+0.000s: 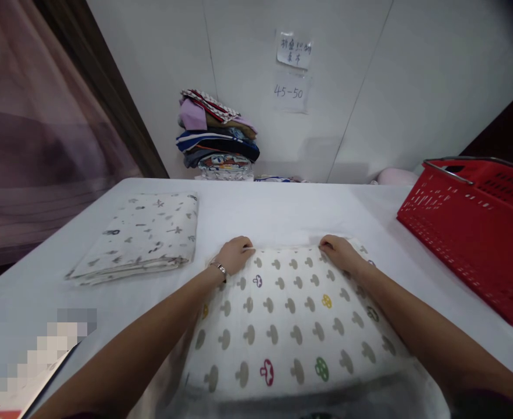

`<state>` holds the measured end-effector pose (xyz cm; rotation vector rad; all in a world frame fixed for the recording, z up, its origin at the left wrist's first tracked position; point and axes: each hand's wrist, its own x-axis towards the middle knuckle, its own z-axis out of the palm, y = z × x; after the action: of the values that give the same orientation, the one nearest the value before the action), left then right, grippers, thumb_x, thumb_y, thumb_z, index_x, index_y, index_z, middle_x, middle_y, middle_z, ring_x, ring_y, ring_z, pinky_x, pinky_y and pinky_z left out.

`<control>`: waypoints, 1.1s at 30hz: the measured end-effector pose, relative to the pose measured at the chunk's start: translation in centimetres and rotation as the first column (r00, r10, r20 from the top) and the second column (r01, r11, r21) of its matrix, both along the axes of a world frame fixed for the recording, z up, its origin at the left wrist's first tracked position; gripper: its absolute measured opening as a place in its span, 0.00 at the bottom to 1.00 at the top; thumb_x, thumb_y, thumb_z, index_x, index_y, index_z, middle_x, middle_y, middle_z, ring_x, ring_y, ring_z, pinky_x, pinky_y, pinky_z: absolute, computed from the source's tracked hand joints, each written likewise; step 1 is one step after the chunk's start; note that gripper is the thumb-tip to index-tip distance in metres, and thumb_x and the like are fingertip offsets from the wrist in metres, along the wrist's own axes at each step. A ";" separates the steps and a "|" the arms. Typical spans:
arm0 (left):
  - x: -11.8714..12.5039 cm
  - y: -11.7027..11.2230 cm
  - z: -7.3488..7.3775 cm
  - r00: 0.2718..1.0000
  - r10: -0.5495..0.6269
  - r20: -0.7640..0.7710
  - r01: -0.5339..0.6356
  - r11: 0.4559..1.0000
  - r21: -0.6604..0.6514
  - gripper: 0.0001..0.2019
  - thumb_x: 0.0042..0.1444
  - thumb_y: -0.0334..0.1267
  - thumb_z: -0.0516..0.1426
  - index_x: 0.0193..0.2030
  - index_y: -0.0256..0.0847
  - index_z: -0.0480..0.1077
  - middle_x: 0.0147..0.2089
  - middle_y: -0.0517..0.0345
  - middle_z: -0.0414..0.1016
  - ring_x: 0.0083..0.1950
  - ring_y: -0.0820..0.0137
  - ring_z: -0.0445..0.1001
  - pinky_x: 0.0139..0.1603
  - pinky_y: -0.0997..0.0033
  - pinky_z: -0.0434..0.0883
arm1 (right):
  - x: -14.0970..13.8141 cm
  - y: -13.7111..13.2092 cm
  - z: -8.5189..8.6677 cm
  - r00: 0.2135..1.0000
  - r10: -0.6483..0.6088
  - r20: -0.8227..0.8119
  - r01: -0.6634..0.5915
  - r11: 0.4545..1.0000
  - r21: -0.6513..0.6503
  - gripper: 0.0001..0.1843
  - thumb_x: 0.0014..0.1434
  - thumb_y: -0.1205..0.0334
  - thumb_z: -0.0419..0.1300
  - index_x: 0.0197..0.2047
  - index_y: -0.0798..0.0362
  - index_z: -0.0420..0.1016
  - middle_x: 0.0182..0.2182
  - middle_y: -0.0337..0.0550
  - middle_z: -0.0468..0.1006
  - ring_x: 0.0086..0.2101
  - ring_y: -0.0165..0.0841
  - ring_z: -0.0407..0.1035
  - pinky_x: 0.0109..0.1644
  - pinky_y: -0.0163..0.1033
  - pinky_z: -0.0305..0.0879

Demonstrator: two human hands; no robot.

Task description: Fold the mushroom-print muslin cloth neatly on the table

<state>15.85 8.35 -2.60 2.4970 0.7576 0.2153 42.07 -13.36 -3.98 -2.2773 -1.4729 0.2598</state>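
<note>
On the table [282, 212], the mushroom cloth [282, 317] lies centrally; left hand [234, 255] and right hand [338, 252], fingers closed, pinch its far edge well apart, likely to hold it taut. Its near edge is too blurred to read.

Table surface [282, 212]: plain white. Mushroom-print cloth [282, 320], at the near edge: off-white ground, rows of solid grey-beige mushrooms, with occasional ones in purple, yellow, green and magenta-red. Folded cloth [145, 233], toward the far left corner: off-white ground, scattered small motifs in grey and near-black, some leaf-like. Basket [468, 247], along the right edge: bright red, its handle [448, 173] metallic grey. Fabric stack [217, 137], beyond the far edge: lilac, brown, black, blue with white stripes, and a red, black and white patterned piece on top. Curtain [34, 128], beyond the left edge: dusty pink to mauve.
</note>
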 end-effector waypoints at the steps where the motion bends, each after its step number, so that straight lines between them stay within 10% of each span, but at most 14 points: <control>1: -0.1 -0.1 0.1 1.000 -0.013 0.016 0.013 1.000 0.019 0.06 0.53 0.39 0.51 0.32 0.42 0.67 0.36 0.58 0.72 0.40 0.69 0.68 0.43 0.68 0.65 | -0.1 0.0 0.0 1.000 0.006 0.010 -0.006 1.000 0.009 0.08 0.55 0.63 0.51 0.32 0.51 0.71 0.32 0.43 0.75 0.34 0.34 0.66 0.39 0.37 0.59; 9: -0.4 -0.7 0.7 0.975 -0.218 0.044 0.195 0.934 0.301 0.08 0.56 0.34 0.48 0.32 0.40 0.67 0.36 0.53 0.71 0.40 0.65 0.67 0.44 0.63 0.63 | -0.4 -0.5 0.3 0.990 0.078 0.114 -0.090 0.991 0.104 0.08 0.57 0.64 0.49 0.32 0.52 0.69 0.32 0.45 0.72 0.37 0.35 0.63 0.42 0.40 0.58; 17: 0.0 -0.3 0.9 0.997 0.080 -0.008 -0.081 0.993 -0.081 0.07 0.54 0.41 0.52 0.33 0.42 0.68 0.34 0.61 0.74 0.36 0.70 0.70 0.37 0.72 0.65 | -0.4 -0.3 0.3 0.999 -0.009 0.036 0.006 0.997 0.078 0.06 0.55 0.64 0.50 0.31 0.52 0.68 0.31 0.42 0.73 0.33 0.33 0.65 0.38 0.37 0.58; 20: 0.3 -0.4 1.1 0.991 0.096 -0.088 -0.099 0.994 -0.039 0.08 0.54 0.41 0.51 0.34 0.42 0.69 0.36 0.59 0.75 0.37 0.69 0.71 0.37 0.71 0.65 | -0.5 0.2 0.6 0.996 -0.009 0.088 0.010 1.000 -0.009 0.07 0.55 0.64 0.51 0.31 0.52 0.69 0.31 0.43 0.74 0.33 0.34 0.65 0.36 0.36 0.57; 33: 2.7 -2.7 0.4 0.954 -0.286 -0.091 0.300 0.898 0.322 0.18 0.57 0.48 0.51 0.48 0.39 0.69 0.43 0.50 0.72 0.45 0.61 0.68 0.46 0.62 0.63 | -0.2 0.2 1.0 0.972 0.143 0.185 -0.142 0.990 -0.021 0.12 0.60 0.63 0.49 0.37 0.52 0.74 0.36 0.45 0.75 0.38 0.34 0.66 0.44 0.38 0.57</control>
<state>18.52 5.68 -2.16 2.9049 0.3708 0.1963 41.91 -13.19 -3.01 -2.2560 -1.7354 0.0953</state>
